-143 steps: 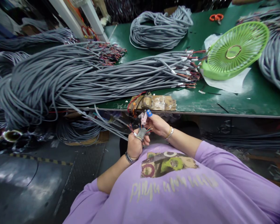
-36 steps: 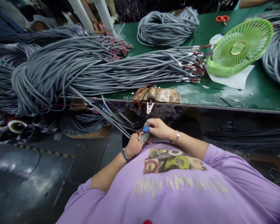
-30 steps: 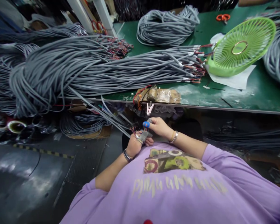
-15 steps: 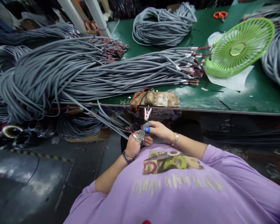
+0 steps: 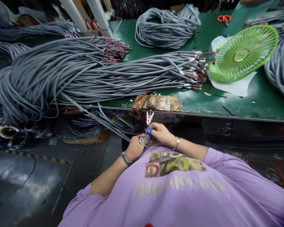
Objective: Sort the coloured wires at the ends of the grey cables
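Note:
My left hand [image 5: 135,148], with a grey covering on a finger, is closed round the ends of several grey cables [image 5: 113,126] that run down from the bench. Thin coloured wires stick out at its fingers. Close beside it, my right hand [image 5: 162,135] pinches at these thin wires, partly hidden by the fingers; its thumb wears blue tape and a finger a grey cover. Just above the fingertips a pink clothes peg [image 5: 149,118] hangs at the bench edge, below a wooden block [image 5: 169,103] with red and black wires.
A large bundle of grey cables [image 5: 123,78] with stripped coloured ends lies along the green bench [image 5: 248,105]. Behind it is a coiled cable [image 5: 164,28]. To the right stand a green fan [image 5: 241,55] and orange-handled scissors [image 5: 224,19]. More cable coils [image 5: 81,127] lie below the bench.
The dark-tipped bunch of coloured wires above my left hand has dropped out of sight among the fingers. Both hands stay close together, and the view has shifted slightly.

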`<act>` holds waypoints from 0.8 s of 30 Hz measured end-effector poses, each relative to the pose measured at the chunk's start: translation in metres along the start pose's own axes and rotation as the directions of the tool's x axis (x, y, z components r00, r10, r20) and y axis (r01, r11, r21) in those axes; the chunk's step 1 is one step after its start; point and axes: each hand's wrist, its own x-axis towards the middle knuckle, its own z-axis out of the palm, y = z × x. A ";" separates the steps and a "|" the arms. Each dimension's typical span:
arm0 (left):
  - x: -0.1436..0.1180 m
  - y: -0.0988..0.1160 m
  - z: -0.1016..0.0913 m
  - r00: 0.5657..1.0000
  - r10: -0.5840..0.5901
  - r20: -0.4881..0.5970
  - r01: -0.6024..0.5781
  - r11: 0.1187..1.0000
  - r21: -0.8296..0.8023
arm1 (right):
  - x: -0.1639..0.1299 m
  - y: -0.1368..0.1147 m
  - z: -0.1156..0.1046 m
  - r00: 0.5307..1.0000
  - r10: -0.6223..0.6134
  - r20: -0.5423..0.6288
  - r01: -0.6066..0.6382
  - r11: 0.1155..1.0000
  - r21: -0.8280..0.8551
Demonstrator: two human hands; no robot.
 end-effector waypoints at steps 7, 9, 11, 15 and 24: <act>-0.004 -0.009 0.011 0.990 -0.059 -0.127 0.023 0.963 -0.267 | 0.004 -0.007 -0.006 0.996 0.049 0.077 -0.050 0.999 0.016; -0.005 -0.010 0.012 0.983 -0.062 -0.173 0.005 0.951 -0.308 | 0.006 -0.008 -0.008 0.994 0.064 0.092 -0.067 0.997 0.025; -0.005 -0.011 0.012 0.975 -0.065 -0.212 -0.009 0.943 -0.332 | 0.007 -0.009 -0.009 0.991 0.072 0.109 -0.077 0.996 0.041; -0.005 -0.007 0.014 0.971 -0.056 -0.231 -0.030 0.935 -0.354 | 0.005 -0.010 -0.009 0.989 0.074 0.130 -0.084 0.994 0.075; -0.003 0.002 0.017 0.985 -0.049 -0.165 0.015 0.979 -0.202 | 0.004 -0.021 -0.003 0.977 0.122 0.175 -0.131 0.991 0.040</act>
